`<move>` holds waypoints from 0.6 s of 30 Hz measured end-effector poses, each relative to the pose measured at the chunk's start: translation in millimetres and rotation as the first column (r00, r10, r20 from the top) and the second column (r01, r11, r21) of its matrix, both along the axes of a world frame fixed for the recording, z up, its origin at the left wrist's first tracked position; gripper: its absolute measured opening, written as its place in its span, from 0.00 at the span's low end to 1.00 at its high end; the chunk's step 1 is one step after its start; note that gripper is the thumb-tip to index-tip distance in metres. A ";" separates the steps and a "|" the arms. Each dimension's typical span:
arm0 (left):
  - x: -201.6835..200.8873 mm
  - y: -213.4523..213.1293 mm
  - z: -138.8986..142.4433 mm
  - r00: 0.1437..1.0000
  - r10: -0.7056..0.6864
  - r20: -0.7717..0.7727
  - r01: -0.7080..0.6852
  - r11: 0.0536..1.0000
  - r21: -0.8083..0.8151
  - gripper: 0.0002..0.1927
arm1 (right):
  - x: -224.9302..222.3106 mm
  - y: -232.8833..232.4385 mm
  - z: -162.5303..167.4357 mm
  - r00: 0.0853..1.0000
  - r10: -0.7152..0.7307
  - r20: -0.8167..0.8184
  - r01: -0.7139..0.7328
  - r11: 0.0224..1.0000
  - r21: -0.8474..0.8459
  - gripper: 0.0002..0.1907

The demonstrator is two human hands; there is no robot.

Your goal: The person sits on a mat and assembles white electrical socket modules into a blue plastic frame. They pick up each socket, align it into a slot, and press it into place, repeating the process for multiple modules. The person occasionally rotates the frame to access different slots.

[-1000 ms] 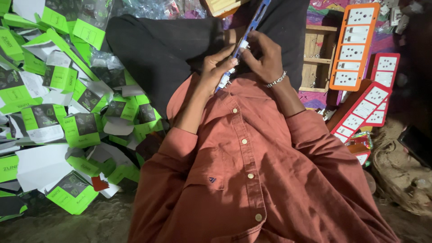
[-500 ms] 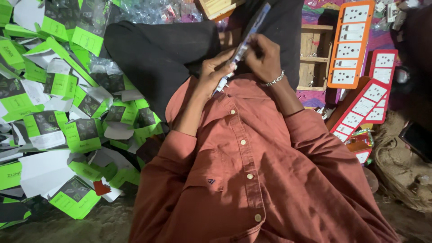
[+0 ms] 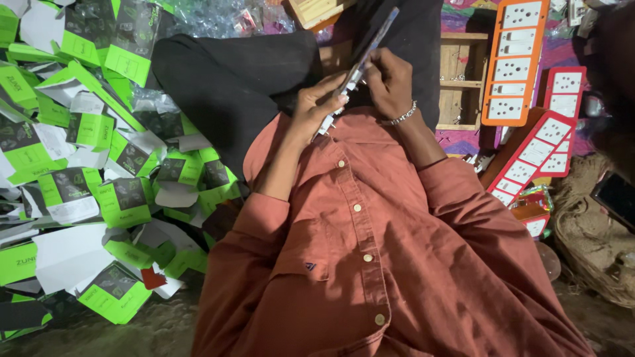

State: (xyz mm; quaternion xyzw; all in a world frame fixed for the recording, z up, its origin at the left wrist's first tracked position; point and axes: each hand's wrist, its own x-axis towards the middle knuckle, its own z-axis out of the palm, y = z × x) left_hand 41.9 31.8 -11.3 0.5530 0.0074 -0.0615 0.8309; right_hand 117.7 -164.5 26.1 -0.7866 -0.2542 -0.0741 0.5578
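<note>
I am looking down my rust-red shirt at both hands, raised over my black-trousered lap. My left hand (image 3: 316, 106) grips the lower end of a long, thin socket strip (image 3: 362, 59), seen edge-on, with small white parts showing by the fingers. My right hand (image 3: 389, 80), a bead bracelet on its wrist, holds the strip's middle from the right side. The strip slants up and to the right between the hands.
A heap of green and white flat cartons (image 3: 99, 172) covers the floor at left. Orange and red socket boards (image 3: 514, 59) lean at right against a wooden frame (image 3: 456, 79). Clear plastic wrappers (image 3: 211, 16) lie at the top. A woven sack (image 3: 595, 231) sits at right.
The strip has tilted up and risen a little between my hands. Both hands stay on it. The view has shifted slightly.
</note>
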 end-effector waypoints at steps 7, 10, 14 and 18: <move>0.0 -0.2 4.6 0.997 -0.010 0.071 0.011 1.000 -0.017 0.24 | 1.3 0.2 -1.5 0.980 0.034 0.197 -0.025 0.999 -0.044 0.13; -0.6 -0.1 4.7 0.997 -0.016 0.078 0.018 1.000 -0.014 0.23 | 0.9 0.7 -2.0 0.998 -0.010 0.056 0.011 1.000 -0.024 0.09; -0.3 -0.7 5.9 0.999 -0.011 0.052 0.012 1.000 -0.018 0.24 | -0.4 0.5 -1.1 0.994 0.049 0.094 -0.048 0.999 -0.015 0.10; -0.8 -0.8 7.5 0.987 -0.033 0.156 0.035 0.999 -0.010 0.23 | -1.1 0.5 0.0 0.994 -0.001 0.110 0.004 1.000 -0.027 0.08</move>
